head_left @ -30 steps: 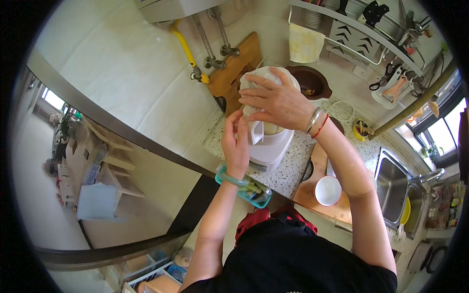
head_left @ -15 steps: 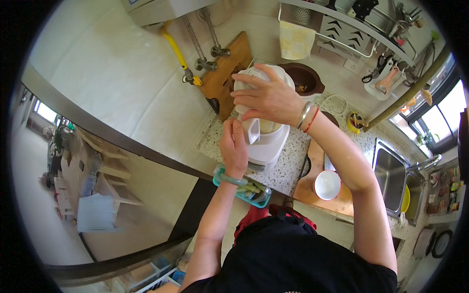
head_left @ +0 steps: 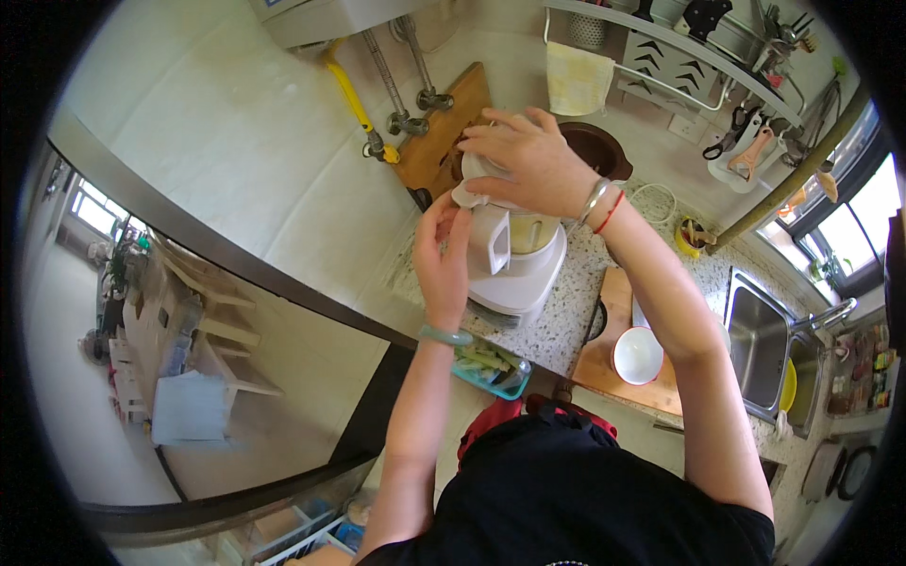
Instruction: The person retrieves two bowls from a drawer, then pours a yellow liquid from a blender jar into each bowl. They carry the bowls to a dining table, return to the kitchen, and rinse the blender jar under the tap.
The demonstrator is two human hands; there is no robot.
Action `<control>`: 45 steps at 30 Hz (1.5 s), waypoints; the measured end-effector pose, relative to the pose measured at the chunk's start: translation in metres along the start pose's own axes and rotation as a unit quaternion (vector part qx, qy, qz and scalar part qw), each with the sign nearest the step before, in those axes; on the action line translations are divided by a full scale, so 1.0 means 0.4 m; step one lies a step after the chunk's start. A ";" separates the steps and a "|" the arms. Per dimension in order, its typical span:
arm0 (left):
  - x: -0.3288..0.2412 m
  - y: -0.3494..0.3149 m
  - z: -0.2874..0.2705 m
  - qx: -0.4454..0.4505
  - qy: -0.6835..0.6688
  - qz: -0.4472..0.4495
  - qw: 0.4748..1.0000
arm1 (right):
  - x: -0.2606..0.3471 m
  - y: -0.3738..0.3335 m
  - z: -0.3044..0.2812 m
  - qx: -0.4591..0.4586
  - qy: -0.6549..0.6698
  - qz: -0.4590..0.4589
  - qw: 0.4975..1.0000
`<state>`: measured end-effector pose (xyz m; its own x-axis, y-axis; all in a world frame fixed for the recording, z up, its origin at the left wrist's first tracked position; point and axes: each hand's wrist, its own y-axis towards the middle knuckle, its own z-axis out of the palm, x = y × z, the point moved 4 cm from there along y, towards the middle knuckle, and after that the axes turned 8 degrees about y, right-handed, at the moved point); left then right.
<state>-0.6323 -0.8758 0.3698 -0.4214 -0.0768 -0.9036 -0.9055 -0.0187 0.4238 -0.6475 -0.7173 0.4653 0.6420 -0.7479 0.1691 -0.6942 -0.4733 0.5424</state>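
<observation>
On the counter stands a white food processor (head_left: 517,286) with a clear jug, its handle (head_left: 494,241) toward my left hand. Pale yellowish contents show through the jug wall. My right hand (head_left: 543,170) is closed over the white lid (head_left: 483,168), fingers curled across its top. Beside the handle, my left hand (head_left: 444,269) reaches up, its thumb and fingers at the lid's projecting tab. My hands partly cover the lid, so how it sits on the jug is hard to tell.
A brown pot (head_left: 599,151) stands behind the processor. To the right are a white bowl (head_left: 637,356) on a wooden cutting board (head_left: 596,373) and a sink (head_left: 755,330). A teal basket of vegetables (head_left: 491,377) hangs below the counter edge; another board (head_left: 453,118) leans on the wall.
My left hand has moved up from beside the handle to the lid's tab. My right hand's spread fingers have drawn together over the lid, and the tab now shows above the handle.
</observation>
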 end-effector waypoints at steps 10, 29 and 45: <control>-0.014 0.076 -0.003 0.004 -0.106 -0.129 0.986 | 0.029 0.030 0.027 0.126 -0.095 -0.064 0.985; -0.030 0.109 0.011 -0.029 -0.133 -0.121 0.983 | 0.033 0.063 0.027 0.129 -0.133 -0.062 0.981; -0.139 0.211 0.011 -0.008 -0.104 -0.043 0.994 | 0.036 0.088 -0.068 -0.008 -0.099 -0.038 0.994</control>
<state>-0.6856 -0.8687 0.4556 -0.3455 0.1337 -0.9289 -0.9383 -0.0327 0.3443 -0.6537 -0.7318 0.5092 0.6153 -0.7874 -0.0372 -0.6391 -0.5259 0.5613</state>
